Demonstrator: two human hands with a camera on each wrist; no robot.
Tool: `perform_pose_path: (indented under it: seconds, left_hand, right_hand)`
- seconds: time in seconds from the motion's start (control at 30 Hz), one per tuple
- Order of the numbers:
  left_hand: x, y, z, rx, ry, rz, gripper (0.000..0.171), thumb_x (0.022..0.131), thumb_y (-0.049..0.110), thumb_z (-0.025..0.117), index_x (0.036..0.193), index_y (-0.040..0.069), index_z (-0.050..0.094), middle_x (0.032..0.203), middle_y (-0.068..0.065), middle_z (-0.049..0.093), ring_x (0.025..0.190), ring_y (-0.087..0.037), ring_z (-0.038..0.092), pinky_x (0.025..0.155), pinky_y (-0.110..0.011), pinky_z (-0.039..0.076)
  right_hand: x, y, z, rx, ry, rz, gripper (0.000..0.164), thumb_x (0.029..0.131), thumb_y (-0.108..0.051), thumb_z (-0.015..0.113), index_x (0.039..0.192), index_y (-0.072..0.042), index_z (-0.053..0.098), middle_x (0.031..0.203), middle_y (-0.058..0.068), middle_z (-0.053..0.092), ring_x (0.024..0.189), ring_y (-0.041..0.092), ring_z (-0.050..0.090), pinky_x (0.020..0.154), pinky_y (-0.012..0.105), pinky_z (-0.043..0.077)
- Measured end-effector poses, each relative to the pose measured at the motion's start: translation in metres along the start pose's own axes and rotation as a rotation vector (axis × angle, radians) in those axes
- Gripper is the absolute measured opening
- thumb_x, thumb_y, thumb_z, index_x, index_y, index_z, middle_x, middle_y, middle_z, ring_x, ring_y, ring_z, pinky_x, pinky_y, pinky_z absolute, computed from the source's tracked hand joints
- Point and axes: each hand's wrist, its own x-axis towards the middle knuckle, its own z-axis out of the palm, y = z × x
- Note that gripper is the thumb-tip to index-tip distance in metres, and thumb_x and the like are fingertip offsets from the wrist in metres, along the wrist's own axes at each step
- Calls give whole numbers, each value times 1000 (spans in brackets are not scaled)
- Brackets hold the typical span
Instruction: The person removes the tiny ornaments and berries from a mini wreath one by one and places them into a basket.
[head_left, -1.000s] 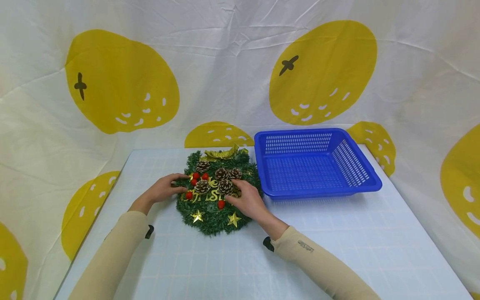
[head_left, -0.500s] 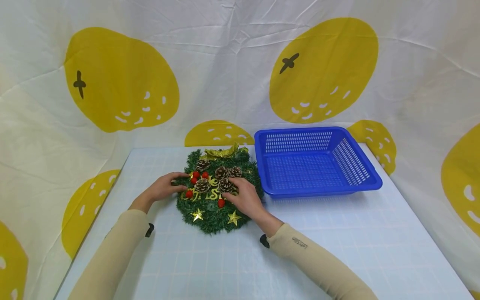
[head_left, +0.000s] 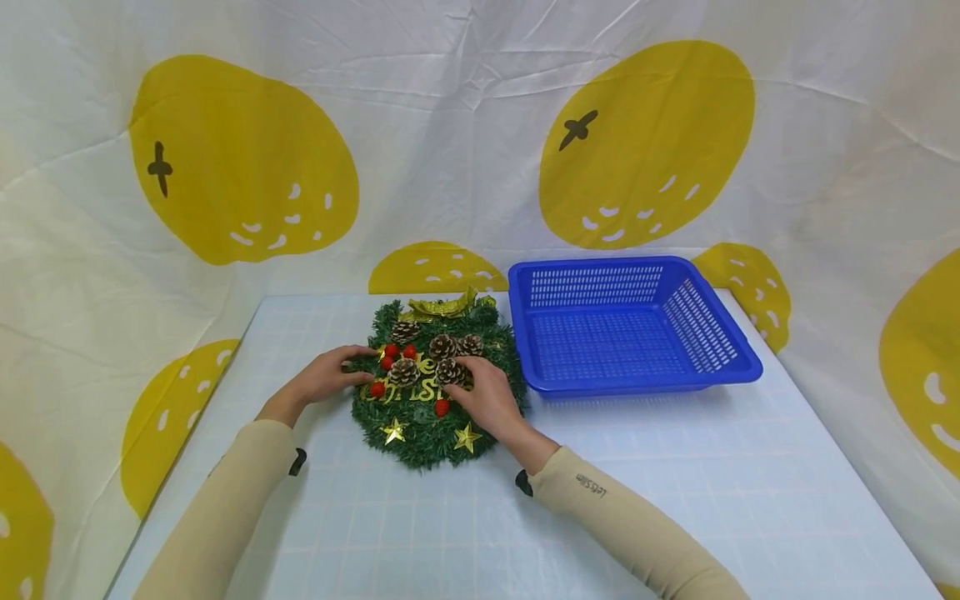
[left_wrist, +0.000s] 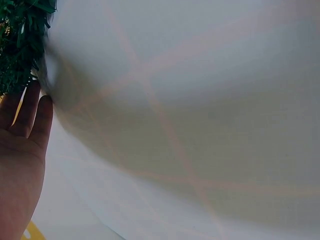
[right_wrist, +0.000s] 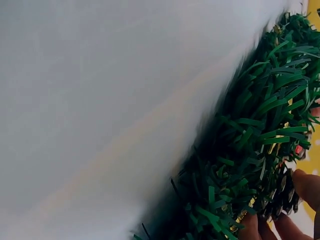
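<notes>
**Dark pine cone (head_left: pixel 449 372) was pinched at the face of a round green tinsel wreath (head_left: pixel 431 425)**

A person's right hand (head_left: pixel 491 400) held the white-tipped pine cone between thumb and fingertips, near the middle of the wreath. The left hand (head_left: pixel 326 375) reached the wreath's left edge, its fingers extended and its thumb spread apart from them, touching the green strands without closing around anything.

The wreath lay flat on a table covered with a pale blue checked cloth (head_left: pixel 405 525), just left of a blue rectangular plastic basket (head_left: pixel 637 388) with slotted walls; whether wreath and basket touched could not be told. Other dark, white-tipped cones (head_left: pixel 403 372) sat about the held one, along with small round red balls (head_left: pixel 377 389) and gold lettering (head_left: pixel 427 390), partly covered. Two shiny gold five-pointed stars (head_left: pixel 467 437) marked the near side, and a gold ribbon bow (head_left: pixel 442 307) topped the far side. Beige sleeves (head_left: pixel 630 517) covered both forearms. Behind hung a white curtain (head_left: pixel 450 167) printed with large yellow fruit shapes.
</notes>
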Motion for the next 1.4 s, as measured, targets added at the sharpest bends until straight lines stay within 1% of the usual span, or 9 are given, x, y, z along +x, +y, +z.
perform_pose_path:
  seconds: [0.47, 0.57, 0.7, 0.77, 0.83, 0.97, 1.13, 1.3, 1.4]
  left_hand:
    - [-2, 0, 1, 11, 7, 13, 52, 95, 32, 65, 140, 9, 53, 147, -24, 42, 131, -47, 40, 103, -60, 38]
    - [-2, -1, 1, 13, 6, 17, 52, 95, 32, 65, 141, 9, 53, 147, -24, 42, 132, -46, 39, 103, -60, 38]
    - [-2, -1, 0, 9, 5, 19, 52, 95, 31, 65, 141, 9, 52, 147, -23, 41, 132, -46, 39, 103, -60, 38]
    - [-2, 0, 0, 7, 5, 20, 52, 96, 31, 65, 141, 9, 52, 147, -24, 42, 132, -46, 40, 103, -60, 38]
    - [-2, 0, 0, 4, 5, 15, 52, 95, 31, 66, 141, 9, 52, 147, -23, 42, 131, -46, 41, 103, -59, 38]
    - [-1, 1, 0, 1, 6, 15, 52, 95, 31, 66, 141, 9, 53, 147, -23, 42, 131, -46, 42, 103, -60, 38]
    - [-1, 0, -1, 0, 4, 13, 52, 95, 30, 66, 141, 9, 52, 148, -22, 41, 131, -46, 41, 104, -60, 38]
    - [-1, 0, -1, 5, -1, 6, 53, 95, 31, 66, 141, 9, 52, 148, -23, 41, 131, -47, 41, 103, -60, 38]
    - [-1, 0, -1, 2, -3, -8, 52, 95, 31, 66, 141, 10, 52, 148, -23, 40, 131, -47, 41, 103, -60, 38]
  right_hand:
    - [-2, 2, 3, 17, 24, -8, 47, 93, -25, 70, 135, -7, 57, 135, 12, 57, 121, 29, 56, 96, 46, 49]
    - [-4, 1, 2, 8, 25, -4, 47, 93, -26, 69, 135, -8, 57, 132, 11, 61, 111, 27, 61, 91, 44, 51]
    - [-6, -2, -2, -2, 19, 5, 47, 94, -27, 68, 136, -8, 56, 89, 7, 69, 66, 18, 60, 64, 33, 50]
    - [-6, -4, -3, 1, 15, 7, 48, 94, -27, 68, 136, -7, 56, 75, 3, 64, 57, 14, 53, 55, 30, 45]
    - [-7, -5, -5, 6, 12, 7, 48, 94, -27, 68, 136, -7, 56, 75, 3, 65, 61, 12, 57, 54, 27, 45]
    - [-9, -8, -10, 12, 27, -21, 47, 94, -27, 69, 135, -8, 57, 98, 6, 71, 81, 15, 65, 62, 27, 51]
    - [-11, -17, -21, 23, 40, -57, 48, 94, -28, 68, 136, -7, 57, 80, 7, 65, 69, 16, 58, 56, 28, 44]
    - [-11, -24, -32, 21, 81, -85, 49, 93, -29, 69, 136, -8, 58, 94, 6, 71, 84, 17, 65, 66, 32, 52]
    - [-10, -25, -35, 20, 94, -104, 48, 93, -28, 69, 136, -8, 59, 77, 4, 66, 69, 16, 60, 57, 29, 45]
